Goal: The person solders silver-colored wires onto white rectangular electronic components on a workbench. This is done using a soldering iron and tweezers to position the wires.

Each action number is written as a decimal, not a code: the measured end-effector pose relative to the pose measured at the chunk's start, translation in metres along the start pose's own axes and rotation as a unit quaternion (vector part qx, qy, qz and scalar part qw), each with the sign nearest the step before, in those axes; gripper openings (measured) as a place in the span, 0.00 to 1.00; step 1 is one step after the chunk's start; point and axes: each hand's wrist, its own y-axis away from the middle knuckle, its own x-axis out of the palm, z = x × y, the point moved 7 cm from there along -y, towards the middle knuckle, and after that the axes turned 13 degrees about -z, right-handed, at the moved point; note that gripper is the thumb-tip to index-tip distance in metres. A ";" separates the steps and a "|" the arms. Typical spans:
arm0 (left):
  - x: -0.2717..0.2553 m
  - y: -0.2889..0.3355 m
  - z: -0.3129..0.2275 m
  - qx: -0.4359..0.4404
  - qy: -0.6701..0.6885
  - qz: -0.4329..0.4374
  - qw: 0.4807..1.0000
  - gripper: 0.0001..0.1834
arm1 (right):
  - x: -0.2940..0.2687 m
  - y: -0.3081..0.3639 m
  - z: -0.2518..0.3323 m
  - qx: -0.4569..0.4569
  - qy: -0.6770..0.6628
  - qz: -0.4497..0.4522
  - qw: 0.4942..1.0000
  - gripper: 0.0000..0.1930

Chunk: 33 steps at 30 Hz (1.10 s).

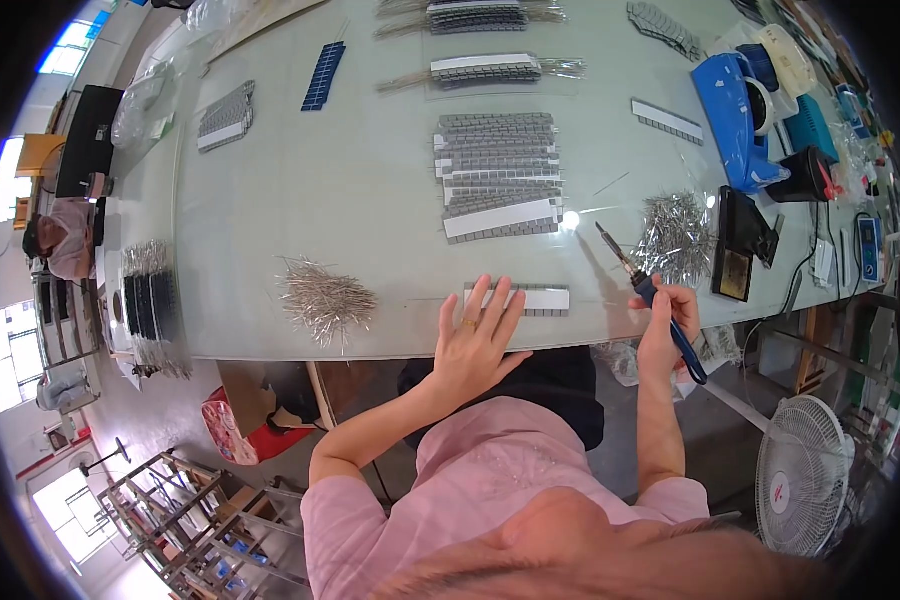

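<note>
My left hand (476, 345) lies flat near the table's front edge, fingers spread. Its fingertips rest on the left part of a grey segmented strip (545, 301) with a white band. A thin wire runs out from the strip's left end. My right hand (662, 335) grips a blue-handled soldering iron (643, 287), its metal tip raised toward the upper left. Beyond that hand sits a heap of short silvery wires (675, 235). Left of my left hand is another pile of thin wires (327, 302). Ahead lies a stack of similar grey strips (500, 180).
Bundled strips (485, 68) lie farther back. Single strips (667, 120) and a dark blue one (323, 76) are spread around. A blue tape dispenser (735, 120) and a black soldering stand (738, 245) occupy the right. Below right stands a fan (802, 480); another person (67, 238) is far left.
</note>
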 end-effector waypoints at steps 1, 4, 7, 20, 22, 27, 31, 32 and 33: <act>0.000 0.002 0.001 0.000 -0.002 0.002 1.000 0.41 | -0.002 -0.003 0.000 -0.015 0.009 -0.002 1.000 0.03; -0.011 0.012 -0.012 0.092 -0.023 -0.093 0.991 0.22 | -0.011 -0.012 -0.007 -0.036 0.017 -0.013 0.999 0.04; -0.019 0.019 -0.020 0.154 0.006 -0.101 0.983 0.21 | -0.012 -0.017 -0.008 -0.060 0.003 -0.040 0.997 0.04; -0.041 -0.210 0.115 0.071 0.033 -0.219 0.973 0.13 | -0.016 -0.015 -0.016 0.001 -0.032 -0.076 0.997 0.03; -0.022 -0.246 0.132 0.094 -0.024 -0.240 0.966 0.12 | -0.019 -0.016 -0.018 -0.016 -0.031 -0.077 0.996 0.03; 0.013 -0.273 0.155 0.119 -0.083 -0.210 0.967 0.13 | -0.013 -0.015 -0.016 -0.007 -0.045 -0.063 0.997 0.04; 0.023 -0.271 0.151 0.168 -0.048 -0.153 0.973 0.16 | -0.012 -0.016 -0.015 -0.002 -0.046 -0.069 0.997 0.04; 0.022 -0.272 0.152 0.168 -0.050 -0.154 0.972 0.16 | -0.010 -0.017 -0.012 -0.020 -0.041 -0.060 0.997 0.04; 0.020 -0.272 0.152 0.178 -0.031 -0.150 0.972 0.20 | -0.008 -0.018 -0.013 -0.021 -0.044 -0.057 0.997 0.04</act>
